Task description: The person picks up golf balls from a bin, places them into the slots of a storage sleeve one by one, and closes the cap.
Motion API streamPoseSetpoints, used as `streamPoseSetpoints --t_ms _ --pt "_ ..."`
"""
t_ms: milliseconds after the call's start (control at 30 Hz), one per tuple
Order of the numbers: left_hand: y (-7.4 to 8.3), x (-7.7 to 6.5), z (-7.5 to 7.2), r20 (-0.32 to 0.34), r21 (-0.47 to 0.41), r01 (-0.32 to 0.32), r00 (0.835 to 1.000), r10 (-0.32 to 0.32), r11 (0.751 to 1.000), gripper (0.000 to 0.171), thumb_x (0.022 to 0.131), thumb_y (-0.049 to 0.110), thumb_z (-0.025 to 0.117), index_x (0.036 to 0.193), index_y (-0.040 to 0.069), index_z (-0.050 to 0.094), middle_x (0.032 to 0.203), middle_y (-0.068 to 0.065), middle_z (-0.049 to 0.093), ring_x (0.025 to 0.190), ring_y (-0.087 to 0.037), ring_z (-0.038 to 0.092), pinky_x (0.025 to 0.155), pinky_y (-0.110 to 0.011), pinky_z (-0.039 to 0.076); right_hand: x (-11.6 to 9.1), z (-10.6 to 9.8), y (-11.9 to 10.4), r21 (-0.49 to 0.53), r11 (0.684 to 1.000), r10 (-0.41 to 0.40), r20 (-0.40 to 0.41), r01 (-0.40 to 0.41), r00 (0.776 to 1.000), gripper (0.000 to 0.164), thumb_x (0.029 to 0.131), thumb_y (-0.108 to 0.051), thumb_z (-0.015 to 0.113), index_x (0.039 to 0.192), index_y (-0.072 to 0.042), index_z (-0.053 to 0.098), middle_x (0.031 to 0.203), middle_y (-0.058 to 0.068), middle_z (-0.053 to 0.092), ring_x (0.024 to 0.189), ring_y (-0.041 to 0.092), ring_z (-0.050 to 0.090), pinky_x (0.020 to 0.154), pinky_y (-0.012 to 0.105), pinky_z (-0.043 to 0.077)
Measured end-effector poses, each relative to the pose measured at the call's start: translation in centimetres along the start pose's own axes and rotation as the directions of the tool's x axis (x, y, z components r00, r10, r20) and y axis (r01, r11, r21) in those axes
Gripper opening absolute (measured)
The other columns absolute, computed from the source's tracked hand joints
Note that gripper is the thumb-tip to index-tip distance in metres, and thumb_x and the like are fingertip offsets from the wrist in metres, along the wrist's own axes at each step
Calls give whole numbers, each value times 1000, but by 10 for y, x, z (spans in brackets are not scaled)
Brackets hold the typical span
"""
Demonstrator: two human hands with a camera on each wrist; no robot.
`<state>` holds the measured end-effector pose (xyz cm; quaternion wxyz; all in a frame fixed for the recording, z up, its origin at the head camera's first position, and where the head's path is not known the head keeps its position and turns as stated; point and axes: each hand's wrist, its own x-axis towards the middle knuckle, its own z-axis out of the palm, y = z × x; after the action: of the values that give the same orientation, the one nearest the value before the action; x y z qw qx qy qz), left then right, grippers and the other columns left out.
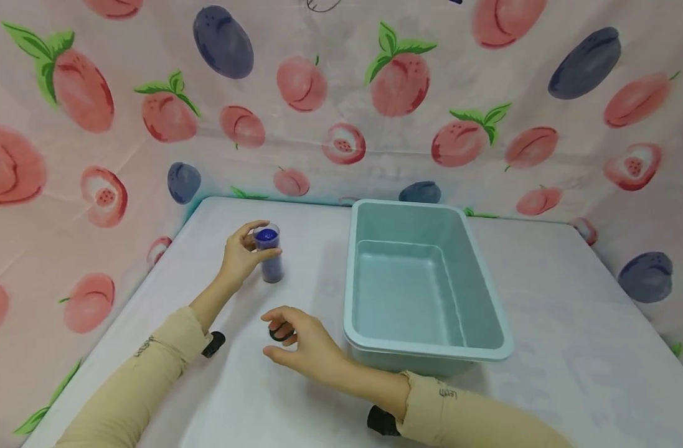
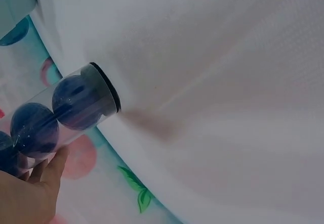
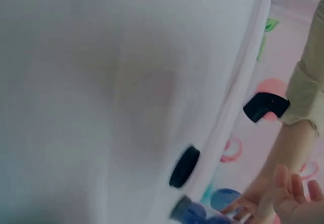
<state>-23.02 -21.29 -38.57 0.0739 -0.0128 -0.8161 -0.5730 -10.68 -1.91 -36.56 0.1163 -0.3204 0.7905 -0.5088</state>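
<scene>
My left hand holds an upright clear tube between thumb and fingers. Blue balls are stacked inside, and the tube's lower end has a black rim. Lower and to the right, my right hand hovers with its thumb and fingers spread apart. A round black cap shows in the gap of that hand in the head view. From the right wrist the same cap appears against the white cloth, apart from the loosely bent fingers and close to the tube's end.
A pale blue-green basin stands on the white-covered table, right of both hands. Behind the table hangs a fruit-print cloth. Black devices sit under the left wrist and the right wrist.
</scene>
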Motion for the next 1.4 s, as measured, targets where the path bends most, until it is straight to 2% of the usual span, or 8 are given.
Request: streamPoseSetpoints --t_ms 267,467,667,767,933,1167,1267,1400 --pt "-10 3 -4 -25 34 1 1000 0 999 61 78 12 77 133 12 51 122 -17 62 100 -11 61 86 -23 51 16 19 11 -78 997 0 -61 -4 998 39 83 -8 71 119 -3 57 107 10 60 95 24 59 80 22 52" --pt "-13 6 -7 17 35 -12 1000 12 999 60 80 14 76 134 12 50 127 -20 59 116 -31 58 98 -44 48 25 22 19 -199 979 37 -27 -42 999 47 82 -14 73 124 -6 53 118 12 57 109 24 56 91 23 48" --pt "-14 5 -10 60 56 15 998 -18 998 61 81 20 75 135 11 50 132 -21 55 123 -35 52 101 -46 44 26 22 23 -315 943 93 -54 -105 994 62 82 -17 74 134 -7 43 127 13 50 118 28 50 97 33 46" --pt "-13 5 -12 64 66 24 998 -29 998 61 82 22 74 136 9 49 134 -22 53 124 -38 50 102 -47 43 28 20 25 -418 894 145 -77 -164 986 75 81 -24 75 142 -7 34 134 16 44 124 34 44 97 44 44" --pt "-14 6 -12 72 73 57 995 -63 996 63 83 21 73 138 5 46 136 -25 49 126 -42 47 103 -49 41 32 20 27 -601 763 230 -89 -236 969 85 80 -38 74 146 -9 29 143 19 38 132 39 36 96 56 41" --pt "-18 3 -13 76 73 97 992 -103 993 63 84 20 72 139 4 44 136 -24 49 126 -41 47 104 -48 41 36 26 34 -777 581 264 -101 -242 959 79 77 -47 74 137 -9 41 132 11 48 118 30 47 88 49 46" --pt "-17 2 -12 63 72 80 994 -85 994 62 84 20 72 137 3 46 135 -25 51 125 -41 49 103 -47 42 36 28 38 -801 550 266 -102 -237 959 69 76 -47 75 129 -10 49 122 7 53 108 26 50 81 44 46" --pt "-13 2 -10 59 77 64 996 -69 995 61 84 20 71 135 -1 46 133 -26 52 123 -41 51 103 -46 43 36 28 41 -814 538 240 -99 -217 966 49 76 -39 77 113 -13 59 109 5 57 99 23 51 75 40 44"
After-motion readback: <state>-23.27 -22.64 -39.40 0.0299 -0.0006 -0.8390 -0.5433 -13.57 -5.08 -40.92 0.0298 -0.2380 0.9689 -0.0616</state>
